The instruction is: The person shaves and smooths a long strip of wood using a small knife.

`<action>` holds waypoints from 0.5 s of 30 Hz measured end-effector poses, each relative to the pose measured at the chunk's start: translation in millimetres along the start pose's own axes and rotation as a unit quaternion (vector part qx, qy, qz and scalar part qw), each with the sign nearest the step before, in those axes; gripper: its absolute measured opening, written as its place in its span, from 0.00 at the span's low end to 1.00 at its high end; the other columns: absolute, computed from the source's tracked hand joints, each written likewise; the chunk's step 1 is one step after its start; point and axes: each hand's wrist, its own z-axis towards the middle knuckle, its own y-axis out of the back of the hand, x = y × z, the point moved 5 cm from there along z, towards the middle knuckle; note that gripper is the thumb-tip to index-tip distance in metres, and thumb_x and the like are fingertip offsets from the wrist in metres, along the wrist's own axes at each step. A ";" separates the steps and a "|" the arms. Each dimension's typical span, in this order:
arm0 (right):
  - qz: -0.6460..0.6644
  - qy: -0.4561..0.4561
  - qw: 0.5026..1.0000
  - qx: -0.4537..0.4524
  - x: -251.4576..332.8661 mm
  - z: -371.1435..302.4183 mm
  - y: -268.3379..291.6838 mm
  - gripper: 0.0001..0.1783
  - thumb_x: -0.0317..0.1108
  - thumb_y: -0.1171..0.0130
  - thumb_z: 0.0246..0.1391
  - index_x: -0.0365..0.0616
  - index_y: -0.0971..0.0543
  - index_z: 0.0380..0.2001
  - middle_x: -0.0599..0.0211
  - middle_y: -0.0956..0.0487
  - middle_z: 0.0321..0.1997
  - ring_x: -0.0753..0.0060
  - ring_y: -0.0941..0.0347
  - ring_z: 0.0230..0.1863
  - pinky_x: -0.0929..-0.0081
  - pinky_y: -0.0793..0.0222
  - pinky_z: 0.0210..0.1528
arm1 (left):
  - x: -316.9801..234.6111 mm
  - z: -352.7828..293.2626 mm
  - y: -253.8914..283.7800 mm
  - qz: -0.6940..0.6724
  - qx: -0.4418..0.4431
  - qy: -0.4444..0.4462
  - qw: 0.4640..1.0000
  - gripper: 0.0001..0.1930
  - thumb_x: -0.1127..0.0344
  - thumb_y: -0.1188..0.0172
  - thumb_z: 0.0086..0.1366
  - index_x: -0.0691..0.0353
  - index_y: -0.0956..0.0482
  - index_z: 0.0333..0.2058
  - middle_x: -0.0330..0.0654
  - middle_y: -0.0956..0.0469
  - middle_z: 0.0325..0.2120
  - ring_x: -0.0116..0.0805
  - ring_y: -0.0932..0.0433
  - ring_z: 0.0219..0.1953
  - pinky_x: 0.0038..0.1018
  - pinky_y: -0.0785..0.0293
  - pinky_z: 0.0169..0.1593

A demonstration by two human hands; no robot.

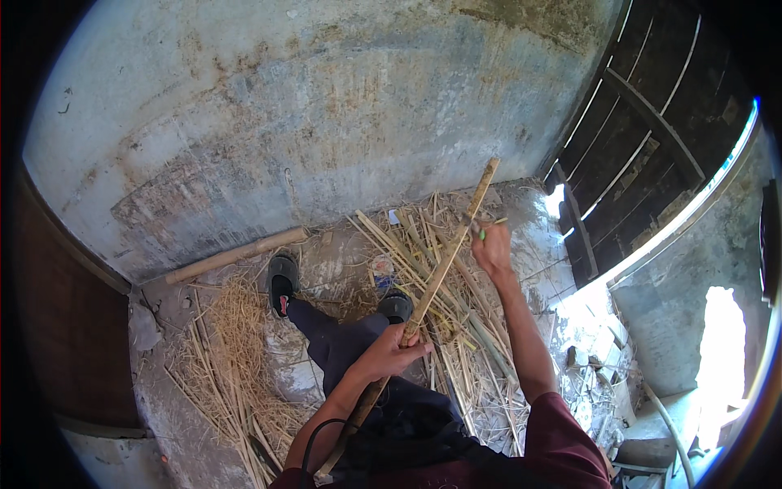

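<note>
A long split bamboo pole (444, 265) slants from beside my lap up and to the right, its far end raised over the floor. My left hand (395, 354) is wrapped round its lower part, near my knee. Farther up the pole, my right hand (493, 248) is closed round a small knife-like tool (481, 234) with a bit of green and yellow showing. The tool lies against the pole's upper part; its blade is too small to make out clearly. Beneath the pole, a heap of bamboo strips (481, 314) is spread over the floor.
Fine shavings (240, 350) and thin strips lie left of my legs. A thick bamboo piece (236, 254) rests along the foot of the stained wall (326, 122). A dark plank door (652, 122) stands at the right, with rubble (599, 350) below it.
</note>
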 end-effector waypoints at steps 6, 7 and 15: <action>-0.050 -0.005 0.997 -0.052 -16.1 30.1 -1.5 0.16 0.29 0.43 0.47 0.41 0.11 0.38 0.40 0.17 0.31 0.33 0.20 0.37 0.44 0.24 0.47 | 0.1 0.5 5.1 -0.052 -0.018 0.064 0.996 0.24 0.68 0.32 0.71 0.49 0.43 0.28 0.26 0.40 0.16 0.15 0.44 0.13 0.22 0.50 0.16; -0.071 -0.014 0.997 -0.030 -19.7 35.7 -3.5 0.16 0.30 0.43 0.48 0.42 0.11 0.38 0.40 0.16 0.32 0.34 0.20 0.39 0.44 0.24 0.48 | -1.7 0.0 5.2 -0.052 -0.014 0.053 0.997 0.24 0.68 0.32 0.71 0.49 0.43 0.28 0.26 0.40 0.16 0.15 0.44 0.13 0.22 0.50 0.16; -0.050 -0.077 0.992 -0.088 -43.7 80.9 16.7 0.14 0.32 0.44 0.52 0.43 0.12 0.37 0.39 0.16 0.35 0.33 0.20 0.41 0.43 0.24 0.48 | -5.5 -5.6 6.2 -0.140 0.017 0.084 0.987 0.24 0.70 0.33 0.71 0.48 0.44 0.28 0.24 0.43 0.15 0.14 0.49 0.12 0.22 0.56 0.15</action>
